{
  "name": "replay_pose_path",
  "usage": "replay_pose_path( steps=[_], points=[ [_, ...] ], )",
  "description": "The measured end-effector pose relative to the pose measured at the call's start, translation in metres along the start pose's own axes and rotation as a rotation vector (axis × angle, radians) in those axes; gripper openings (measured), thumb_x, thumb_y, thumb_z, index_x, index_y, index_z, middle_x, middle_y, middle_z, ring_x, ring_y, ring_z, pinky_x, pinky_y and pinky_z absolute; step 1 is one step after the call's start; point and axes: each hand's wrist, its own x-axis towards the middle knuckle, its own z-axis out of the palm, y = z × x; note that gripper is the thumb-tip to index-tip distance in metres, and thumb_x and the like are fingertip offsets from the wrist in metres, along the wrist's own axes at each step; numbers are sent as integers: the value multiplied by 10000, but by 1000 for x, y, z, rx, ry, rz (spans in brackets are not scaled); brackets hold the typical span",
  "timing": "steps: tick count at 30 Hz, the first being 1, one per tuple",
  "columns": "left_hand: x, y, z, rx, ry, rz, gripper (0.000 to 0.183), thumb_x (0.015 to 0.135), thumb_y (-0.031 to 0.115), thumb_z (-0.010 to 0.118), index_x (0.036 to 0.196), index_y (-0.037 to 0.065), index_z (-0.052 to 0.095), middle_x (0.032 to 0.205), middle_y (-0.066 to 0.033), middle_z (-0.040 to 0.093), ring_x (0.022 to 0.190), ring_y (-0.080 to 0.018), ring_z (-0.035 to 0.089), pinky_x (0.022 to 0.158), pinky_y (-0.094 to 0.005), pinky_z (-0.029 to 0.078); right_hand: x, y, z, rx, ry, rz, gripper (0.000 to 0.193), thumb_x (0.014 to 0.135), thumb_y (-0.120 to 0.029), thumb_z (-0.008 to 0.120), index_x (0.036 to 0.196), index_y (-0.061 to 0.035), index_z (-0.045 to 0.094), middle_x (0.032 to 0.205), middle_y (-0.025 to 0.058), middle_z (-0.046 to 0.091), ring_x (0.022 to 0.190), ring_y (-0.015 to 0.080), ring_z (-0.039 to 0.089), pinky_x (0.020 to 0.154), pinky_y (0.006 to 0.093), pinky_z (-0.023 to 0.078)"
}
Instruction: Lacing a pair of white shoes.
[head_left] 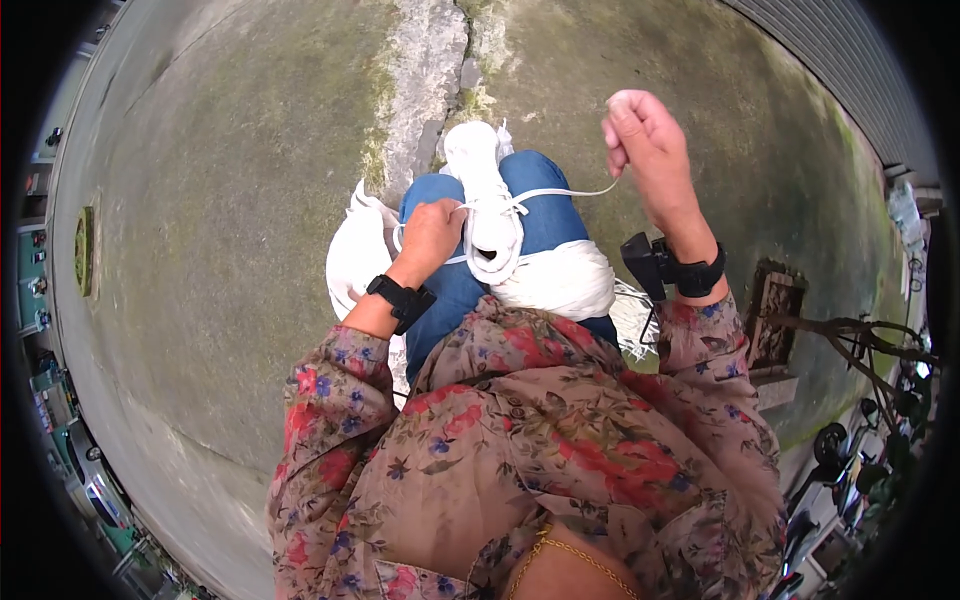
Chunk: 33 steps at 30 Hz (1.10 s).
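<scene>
A white lace-up shoe [487, 195] rests on my lap between my knees, its toe pointing away from me and its opening nearest me. My left hand [433, 238] is closed beside the shoe's left side, with white lace at its fingertips and a loop hanging below. Off to the right, my raised right hand [648, 145] is closed on the far part of a white shoelace [565, 191], which stretches from the shoe's eyelets to it. A thick bundle of white laces [560, 282] lies across my right thigh, against the shoe's heel.
White material [357, 250] hangs beside my left leg. More white strands [634, 318] hang by a dark metal frame on my right. Mossy concrete ground [250, 180] surrounds me. A drain opening [778, 312], bare branches [850, 330] and parked motorbikes [830, 450] are at the right.
</scene>
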Motion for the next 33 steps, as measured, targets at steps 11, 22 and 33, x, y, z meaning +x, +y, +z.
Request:
replay_pose_path(
  steps=[11, 22, 33],
  points=[
    [0, -6, 6, -43, -56, -124, 191, 790, 189, 540, 816, 27, 637, 721, -208, 592, 721, -370, 576, 647, -417, 455, -35, 137, 100, -623, -380, 109, 161, 770, -102, 480, 837, 16, 567, 701, 206, 583, 666, 342, 580, 603, 426, 464],
    [0, -10, 13, -78, 158, -80, 144, 780, 103, 501, 820, 8, 601, 687, -220, 578, 682, -397, 550, 625, -450, 438, -17, 106, 96, -556, -686, 438, 128, 837, -120, 480, 788, -4, 497, 572, 102, 518, 464, 207, 537, 427, 330, 444],
    [-7, 17, -6, -12, 126, -50, 217, 754, 147, 596, 905, -6, 567, 750, -157, 590, 703, -300, 538, 616, -376, 418, -25, -91, 6, 1046, -526, 322, 151, 939, -120, 324, 955, -26, 442, 567, -39, 348, 421, 16, 254, 354, 155, 216]
  ],
)
